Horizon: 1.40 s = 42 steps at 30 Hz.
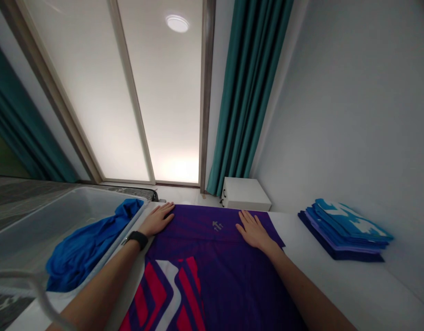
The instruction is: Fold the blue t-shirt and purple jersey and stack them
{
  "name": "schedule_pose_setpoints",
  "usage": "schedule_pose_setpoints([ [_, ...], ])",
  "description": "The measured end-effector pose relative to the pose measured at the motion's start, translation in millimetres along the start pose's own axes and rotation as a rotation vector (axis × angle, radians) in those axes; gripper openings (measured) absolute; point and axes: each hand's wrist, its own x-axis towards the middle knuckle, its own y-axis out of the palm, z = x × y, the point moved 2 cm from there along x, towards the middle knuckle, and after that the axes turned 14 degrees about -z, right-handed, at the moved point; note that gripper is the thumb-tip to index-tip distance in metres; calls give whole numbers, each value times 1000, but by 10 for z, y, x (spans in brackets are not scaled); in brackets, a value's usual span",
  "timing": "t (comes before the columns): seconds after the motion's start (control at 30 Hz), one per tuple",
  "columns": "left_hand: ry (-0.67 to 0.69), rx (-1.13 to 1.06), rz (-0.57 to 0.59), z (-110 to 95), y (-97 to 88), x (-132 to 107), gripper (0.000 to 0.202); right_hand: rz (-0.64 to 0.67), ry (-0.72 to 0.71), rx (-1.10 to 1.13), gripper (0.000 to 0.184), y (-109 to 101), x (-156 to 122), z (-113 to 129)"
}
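A dark purple garment (228, 271) lies spread over the white table, with a small light arrow-like mark near its far edge. Red and white stripes show on its near left part. My left hand (158, 219), with a black band on the wrist, rests flat at the garment's far left corner, fingers stretched out. On the far right part of the cloth lies my right hand (255, 228), palm down with fingers extended. Neither hand grips anything. The near end of the garment runs out of view.
Left of the table stands a translucent plastic tub (19, 225) with a crumpled blue garment (91, 243) in it. A stack of folded clothes (346, 230) sits on the table (322, 285) at right, by the wall. Beyond are a white cabinet (248, 193) and a teal curtain (249, 92).
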Motion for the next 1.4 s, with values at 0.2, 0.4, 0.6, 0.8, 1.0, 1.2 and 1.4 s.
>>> schedule_pose_setpoints([
  [0.2, -20, -2, 7, -47, -45, -5, 60, -67, -1, -37, 69, 27, -70, -163],
  [0.4, -49, -49, 25, -82, -141, -16, 61, -74, -6, -63, 69, 47, -75, -148],
  [0.6, 68, 134, -163, -579, -220, 67, 46, -71, -12, -67, 69, 45, -67, -141],
  [0.8, 366, -11, -140, -1888, 59, 234, 42, -57, 4, -33, 69, 21, -67, -124],
  [1.0, 333, -62, -151, -2577, 344, 397, 27, -52, -14, -36, 67, -16, -77, -106],
  [1.2, 315, -59, -165, -2620, 430, 351, 22, -55, -4, -10, 66, -54, -83, -87],
  [1.4, 316, -79, -180, -2578, 483, 314, 21, -64, 0, 8, 66, -52, -86, -95],
])
